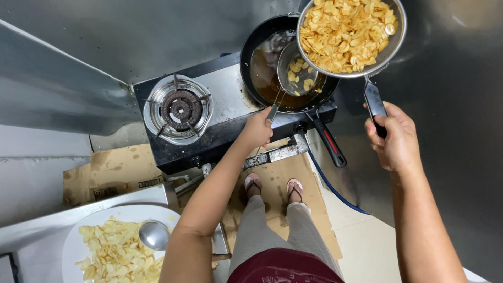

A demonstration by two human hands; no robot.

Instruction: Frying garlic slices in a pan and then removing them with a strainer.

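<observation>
Head view: the left hand has its fingers closed round the thin metal handle of a skimmer ladle, whose round bowl sits tilted inside the black frying pan, just above the dark oil and carrying a small heap of fried chips. The right hand is wrapped tight round the black handle of a wire strainer, held up over the pan's far right rim and piled nearly full with golden chips.

The strainer looks top-heavy for a grip so far out on its handle, so a firm hold close to the bowl end would steady it; the chips themselves seem light, brittle and oily (easy to spill or crush). The ladle is stiff and light, best held well back from the hot oil.

The pan's own red-and-black handle juts toward the person between the two arms. The gas stove has a bare burner at the left, and metal wall panels close in behind and to the right. Lower left, a white plate holds pale raw slices and a spoon.
</observation>
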